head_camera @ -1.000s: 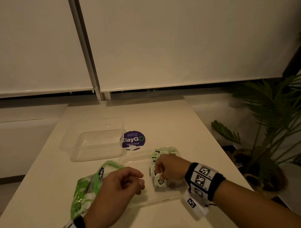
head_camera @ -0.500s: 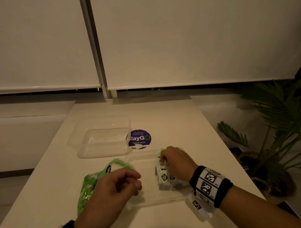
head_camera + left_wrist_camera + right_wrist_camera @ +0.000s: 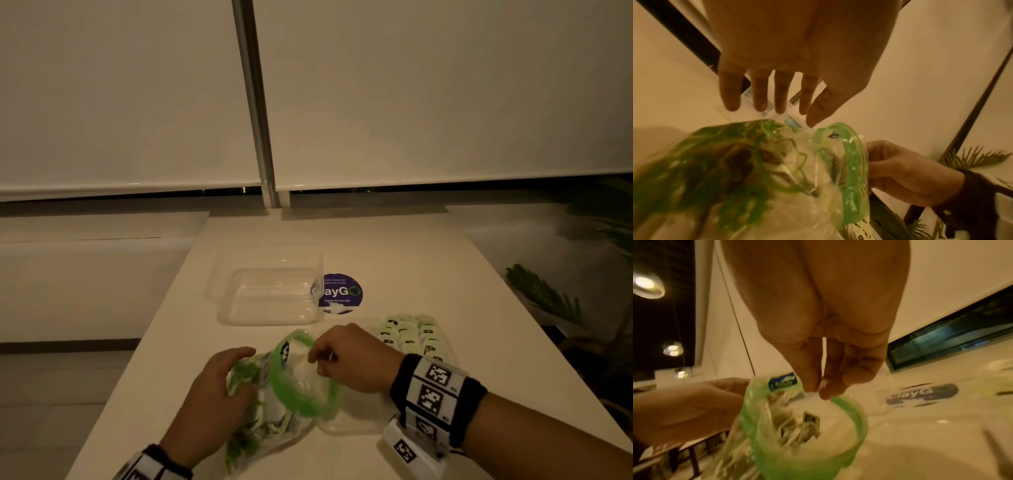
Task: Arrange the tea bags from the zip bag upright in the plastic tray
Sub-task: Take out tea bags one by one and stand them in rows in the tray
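The zip bag [image 3: 274, 411] with a green rim lies on the table near me, its mouth open towards the right. Loose tea bags [image 3: 797, 430] show inside it. My left hand [image 3: 236, 373] rests on the bag's body with fingers fairly straight [image 3: 777, 112]. At the mouth, my right hand [image 3: 318, 363] pinches the bag's edge between thumb and fingertips [image 3: 817, 391]. The clear plastic tray [image 3: 359, 428] lies right of the bag, partly under my right hand. Several green-white tea bags [image 3: 409, 334] stand upright in rows at its far end.
A second clear plastic container [image 3: 270, 294] sits farther back on the white table, with a round purple sticker [image 3: 339, 293] beside it. A potted palm [image 3: 548, 301] stands past the table's right edge. Window blinds fill the background.
My right hand has left the tea bags in the tray and moved left to the bag's mouth. My left hand has settled onto the bag.
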`<state>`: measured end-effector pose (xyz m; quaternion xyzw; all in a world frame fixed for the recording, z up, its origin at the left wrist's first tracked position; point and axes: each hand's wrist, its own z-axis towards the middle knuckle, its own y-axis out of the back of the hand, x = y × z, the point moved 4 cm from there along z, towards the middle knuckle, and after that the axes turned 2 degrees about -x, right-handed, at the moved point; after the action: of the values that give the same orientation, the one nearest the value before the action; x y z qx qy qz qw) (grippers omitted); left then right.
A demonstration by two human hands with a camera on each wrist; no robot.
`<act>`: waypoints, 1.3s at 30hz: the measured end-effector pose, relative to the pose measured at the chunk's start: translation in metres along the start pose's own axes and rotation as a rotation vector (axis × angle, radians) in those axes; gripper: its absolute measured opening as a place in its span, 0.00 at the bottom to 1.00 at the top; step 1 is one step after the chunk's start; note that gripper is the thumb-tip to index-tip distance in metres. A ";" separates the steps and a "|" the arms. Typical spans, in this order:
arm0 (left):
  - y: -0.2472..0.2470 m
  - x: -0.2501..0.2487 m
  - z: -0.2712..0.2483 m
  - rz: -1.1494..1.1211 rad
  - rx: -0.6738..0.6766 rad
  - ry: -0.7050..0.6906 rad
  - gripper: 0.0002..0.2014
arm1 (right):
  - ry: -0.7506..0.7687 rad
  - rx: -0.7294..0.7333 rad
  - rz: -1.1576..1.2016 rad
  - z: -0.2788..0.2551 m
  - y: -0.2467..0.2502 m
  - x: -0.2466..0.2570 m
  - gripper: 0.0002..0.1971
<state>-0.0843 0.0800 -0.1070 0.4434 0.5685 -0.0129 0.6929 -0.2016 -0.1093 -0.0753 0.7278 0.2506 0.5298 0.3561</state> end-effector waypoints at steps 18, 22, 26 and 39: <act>-0.011 0.022 -0.003 0.023 0.051 0.066 0.18 | -0.145 0.270 -0.121 0.024 -0.042 0.022 0.13; -0.013 0.026 -0.003 0.058 0.046 0.050 0.20 | -0.179 0.333 -0.135 0.025 -0.048 0.027 0.14; -0.014 0.030 -0.003 0.045 0.040 0.065 0.20 | -0.247 0.364 -0.111 0.026 -0.049 0.029 0.20; -0.014 0.034 -0.004 0.048 0.030 0.054 0.19 | -0.367 0.384 -0.077 0.025 -0.051 0.031 0.12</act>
<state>-0.0828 0.0903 -0.1424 0.4675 0.5759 0.0069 0.6707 -0.1677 -0.0605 -0.1013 0.8559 0.3052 0.3177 0.2709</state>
